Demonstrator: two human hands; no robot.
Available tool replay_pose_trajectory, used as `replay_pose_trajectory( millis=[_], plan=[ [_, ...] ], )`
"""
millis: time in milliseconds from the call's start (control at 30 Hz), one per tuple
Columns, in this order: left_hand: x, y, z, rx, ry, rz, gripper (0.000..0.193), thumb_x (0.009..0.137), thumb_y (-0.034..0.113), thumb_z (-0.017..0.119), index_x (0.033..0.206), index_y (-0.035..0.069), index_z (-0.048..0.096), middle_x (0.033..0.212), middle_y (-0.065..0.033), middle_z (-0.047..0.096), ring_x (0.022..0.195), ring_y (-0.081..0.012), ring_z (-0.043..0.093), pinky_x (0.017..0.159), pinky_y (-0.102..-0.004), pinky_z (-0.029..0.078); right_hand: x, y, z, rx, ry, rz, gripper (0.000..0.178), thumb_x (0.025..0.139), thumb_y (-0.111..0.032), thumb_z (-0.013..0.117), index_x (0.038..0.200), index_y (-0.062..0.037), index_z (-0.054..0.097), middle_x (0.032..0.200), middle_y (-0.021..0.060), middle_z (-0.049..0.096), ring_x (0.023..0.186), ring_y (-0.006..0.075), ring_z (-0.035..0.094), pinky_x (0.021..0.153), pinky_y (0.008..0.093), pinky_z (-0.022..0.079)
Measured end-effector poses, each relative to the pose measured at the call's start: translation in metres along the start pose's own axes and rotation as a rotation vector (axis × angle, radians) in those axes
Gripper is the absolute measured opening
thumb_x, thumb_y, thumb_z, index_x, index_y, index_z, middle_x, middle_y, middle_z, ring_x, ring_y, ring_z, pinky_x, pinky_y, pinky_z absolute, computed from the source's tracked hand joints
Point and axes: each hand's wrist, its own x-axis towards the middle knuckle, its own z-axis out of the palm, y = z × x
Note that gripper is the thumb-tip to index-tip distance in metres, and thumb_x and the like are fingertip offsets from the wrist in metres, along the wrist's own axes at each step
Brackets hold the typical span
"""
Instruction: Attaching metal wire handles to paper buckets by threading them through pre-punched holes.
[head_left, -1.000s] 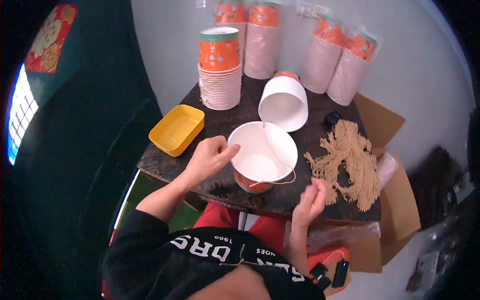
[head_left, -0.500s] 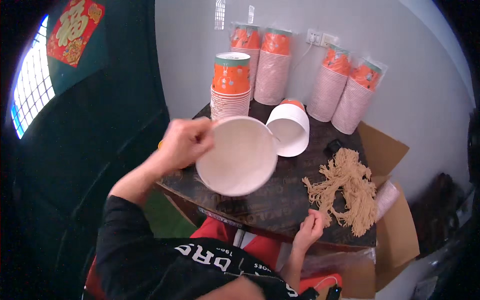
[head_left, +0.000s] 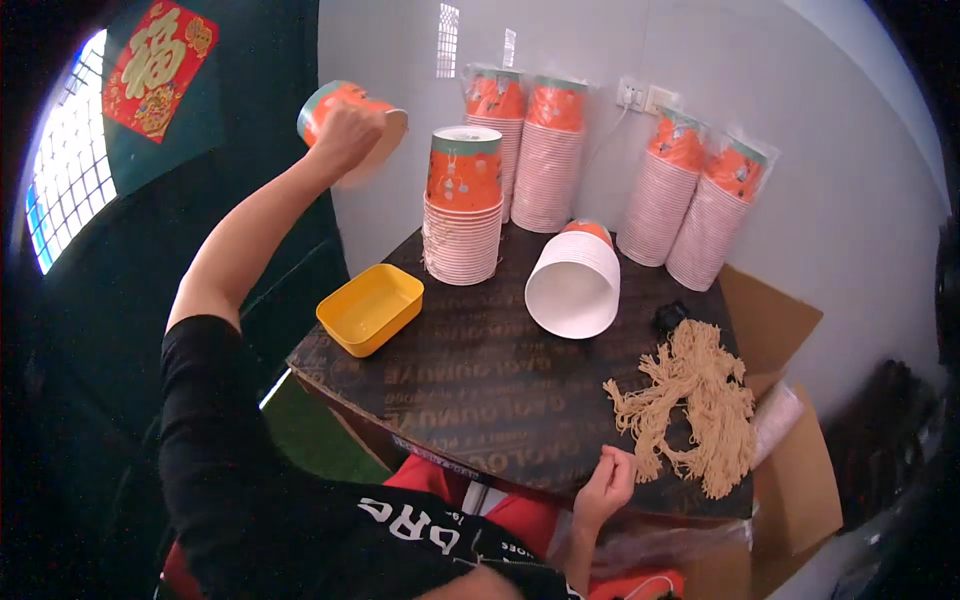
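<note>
My left hand [head_left: 350, 135] is raised beyond the table's left back corner and grips an orange paper cup [head_left: 318, 108] with a green band. The cup is tilted sideways, its pale mouth turned to the right; the motion blurs it a little. Low at the table's front edge, my right hand [head_left: 608, 485] has its fingers curled together beside a bundle of beige cord [head_left: 705, 410]. Whatever those fingers may hold is too small to see. An upside-down stack of the same cups [head_left: 463, 240] stands nearby, and another short stack [head_left: 573, 285] lies on its side, mouth toward me.
A yellow rectangular tub [head_left: 370, 308] sits at the table's left edge. Tall plastic-wrapped cup stacks [head_left: 550, 165] line the wall, with two more wrapped stacks [head_left: 660, 190] farther right. A small black object [head_left: 670, 317] touches the cord. An opened cardboard box [head_left: 800, 480] stands right of the table.
My left hand has carried the cup up and away to the far left, turning it sideways. The yellow tub now shows in full. My right hand has stayed beside the cord.
</note>
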Motion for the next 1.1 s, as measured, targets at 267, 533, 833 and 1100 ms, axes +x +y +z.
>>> replay_pose_trajectory(
  millis=[267, 533, 833, 1100],
  plan=[
    [0.068, 0.043, 0.036, 0.059, 0.265, 0.163, 0.003, 0.087, 0.019, 0.058, 0.085, 0.017, 0.056, 0.056, 0.0016, 0.055, 0.054, -0.0191, 0.061, 0.053, -0.0389, 0.042, -0.001, -0.008, -0.002, -0.023, -0.056, 0.004, 0.01, 0.089, 0.002, 0.053, 0.092, 0.0038, 0.063, 0.089, 0.0146, 0.061, 0.08, 0.0277, 0.059, 0.07, 0.0353, 0.047],
    [0.089, 0.056, 0.052, 0.101, 0.099, 0.073, 0.007, 0.086, 0.019, 0.058, 0.079, 0.017, 0.057, 0.062, 0.0008, 0.06, 0.057, -0.0197, 0.063, 0.064, -0.0466, 0.045, 0.001, -0.006, -0.001, -0.027, -0.061, -0.048, 0.009, 0.089, 0.005, 0.053, 0.091, 0.0045, 0.062, 0.084, 0.012, 0.057, 0.075, 0.0229, 0.056, 0.068, 0.0305, 0.044],
    [0.125, 0.078, 0.056, 0.208, 0.08, 0.201, 0.011, 0.084, 0.017, 0.06, 0.079, 0.014, 0.069, 0.067, -0.0022, 0.066, 0.062, -0.0229, 0.065, 0.066, -0.0484, 0.047, 0.005, -0.01, 0.002, -0.031, -0.101, -0.022, 0.012, 0.087, 0.006, 0.052, 0.091, 0.0043, 0.063, 0.082, 0.0136, 0.057, 0.073, 0.026, 0.056, 0.066, 0.0323, 0.044],
    [0.158, 0.129, 0.018, 0.188, -0.094, 0.34, 0.019, 0.088, 0.022, 0.058, 0.082, 0.015, 0.075, 0.076, -0.0022, 0.072, 0.077, -0.0252, 0.068, 0.072, -0.0532, 0.048, 0.006, -0.015, 0.0, -0.031, -0.119, -0.018, 0.011, 0.086, 0.006, 0.053, 0.09, 0.0041, 0.063, 0.084, 0.0158, 0.06, 0.076, 0.0293, 0.06, 0.069, 0.0336, 0.047]
  ],
)
